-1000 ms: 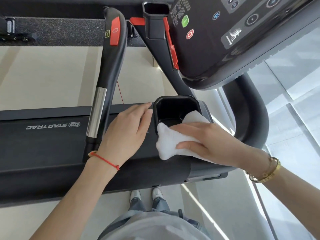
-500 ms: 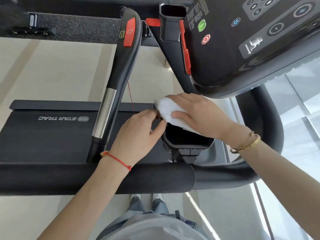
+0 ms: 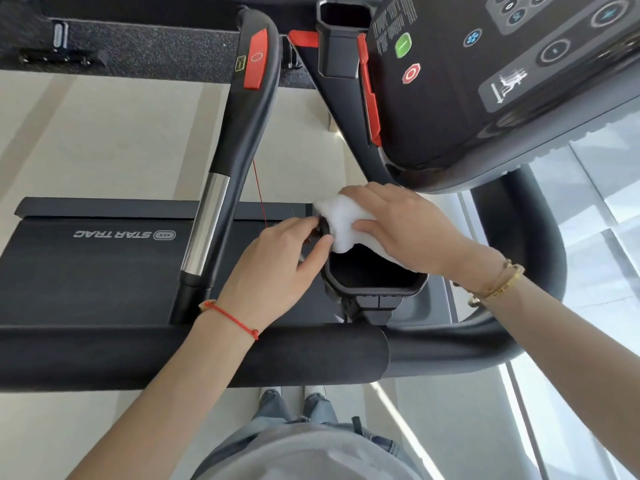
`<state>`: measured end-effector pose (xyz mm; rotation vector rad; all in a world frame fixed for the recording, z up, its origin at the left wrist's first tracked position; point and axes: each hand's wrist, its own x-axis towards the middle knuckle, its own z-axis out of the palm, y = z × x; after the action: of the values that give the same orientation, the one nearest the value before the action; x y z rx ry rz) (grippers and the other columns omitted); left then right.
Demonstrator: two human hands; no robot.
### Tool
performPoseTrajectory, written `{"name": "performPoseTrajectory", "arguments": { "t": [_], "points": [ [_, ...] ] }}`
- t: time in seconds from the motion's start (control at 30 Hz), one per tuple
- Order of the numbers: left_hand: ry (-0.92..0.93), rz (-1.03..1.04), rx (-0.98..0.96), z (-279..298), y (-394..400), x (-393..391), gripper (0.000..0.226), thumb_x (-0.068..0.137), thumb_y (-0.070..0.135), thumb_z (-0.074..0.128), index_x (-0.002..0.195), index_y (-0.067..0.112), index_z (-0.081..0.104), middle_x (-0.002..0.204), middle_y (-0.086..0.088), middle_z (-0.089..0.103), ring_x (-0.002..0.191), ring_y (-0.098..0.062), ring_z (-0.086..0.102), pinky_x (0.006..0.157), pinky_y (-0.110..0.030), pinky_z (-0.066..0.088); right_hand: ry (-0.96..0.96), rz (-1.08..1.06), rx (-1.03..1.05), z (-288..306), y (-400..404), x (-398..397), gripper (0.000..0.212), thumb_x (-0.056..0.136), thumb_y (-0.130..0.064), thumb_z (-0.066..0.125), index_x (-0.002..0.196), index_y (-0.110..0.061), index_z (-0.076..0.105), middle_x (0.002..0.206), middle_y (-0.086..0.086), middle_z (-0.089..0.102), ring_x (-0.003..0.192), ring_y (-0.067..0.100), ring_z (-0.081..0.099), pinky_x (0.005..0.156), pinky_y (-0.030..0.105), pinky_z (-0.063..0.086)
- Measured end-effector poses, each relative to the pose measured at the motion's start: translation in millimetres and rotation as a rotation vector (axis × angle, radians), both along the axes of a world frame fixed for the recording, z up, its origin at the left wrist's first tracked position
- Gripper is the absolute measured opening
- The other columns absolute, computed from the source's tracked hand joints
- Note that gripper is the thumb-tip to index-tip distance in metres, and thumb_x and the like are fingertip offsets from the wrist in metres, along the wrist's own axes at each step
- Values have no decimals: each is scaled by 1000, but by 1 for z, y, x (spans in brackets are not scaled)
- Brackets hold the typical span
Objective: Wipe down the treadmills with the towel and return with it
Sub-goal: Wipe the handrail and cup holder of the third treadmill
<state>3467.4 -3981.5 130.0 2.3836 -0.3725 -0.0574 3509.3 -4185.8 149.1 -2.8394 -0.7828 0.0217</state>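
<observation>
Fluffy cloth towel [image 3: 341, 221], seemingly matt-plastic holder [image 3: 375, 289]

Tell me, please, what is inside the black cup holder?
The cup holder looks dark and empty where visible. The towel and right hand cover its far rim, hiding that part.

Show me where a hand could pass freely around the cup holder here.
Free: the belt deck left of the side rail. Crowded: the cup holder rim, where the left hand and right hand press the towel.

Bright daylight from right (edges warped).
</observation>
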Motion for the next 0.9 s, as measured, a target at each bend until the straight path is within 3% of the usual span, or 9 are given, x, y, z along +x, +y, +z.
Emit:
{"name": "performPoseTrajectory", "arguments": {
  "t": [0.13,0.23,0.33,0.47,0.57,0.7,0.8,0.9],
  "points": [
    [-6,-12,-18,0,0,0,38,97,42,43,125,22,60,96,8,62,85,-12,61,80,-40,53,136,-190,247,-2,-16,-24,49,99,-19,49,146,-16,34,137,8,43,121,29,43,102,33,34],
    [-2,-10,-14,-1,1,1,46,96,46,40,130,20,59,100,9,62,88,-11,60,83,-37,53,141,-283,305,-7,-16,-42,58,99,-19,47,151,-17,21,145,10,33,126,26,38,99,22,27],
    [-4,-6,-7,-2,1,1,48,96,46,40,131,19,58,99,9,62,88,-11,60,83,-36,52,183,-355,336,-8,-11,-38,58,100,-19,47,151,-16,20,146,12,31,126,27,39,96,22,28],
    [-13,-7,-4,-3,0,1,43,98,43,42,129,18,59,96,8,61,84,-13,60,82,-38,52,227,-454,359,-9,-6,-26,48,101,-24,44,147,-19,28,142,10,39,108,26,50,78,22,31],
    [-10,-8,-2,-3,0,1,44,98,43,42,129,18,59,97,8,60,85,-13,60,83,-38,52,216,-528,409,-14,-8,-50,51,101,-23,44,146,-14,23,134,13,42,94,23,50,64,18,27],
    [-8,-9,-13,-3,0,0,43,98,43,42,129,19,59,97,6,63,86,-14,61,82,-40,53,201,-574,444,-20,-8,-75,44,98,-23,45,135,-5,29,113,15,53,76,12,48,58,9,35],
    [-10,-10,-20,-3,1,0,42,97,43,41,128,21,60,97,4,65,88,-16,62,83,-41,53,270,-554,378,-12,-9,-47,47,100,-24,44,140,-5,26,124,15,50,87,21,50,57,20,31],
    [-16,-10,-26,-3,1,1,41,97,43,41,126,22,61,94,2,65,87,-17,62,82,-43,53,289,-510,371,-6,-9,-27,46,101,-22,43,143,-8,28,137,14,46,111,30,50,72,24,27]
  ]
}}
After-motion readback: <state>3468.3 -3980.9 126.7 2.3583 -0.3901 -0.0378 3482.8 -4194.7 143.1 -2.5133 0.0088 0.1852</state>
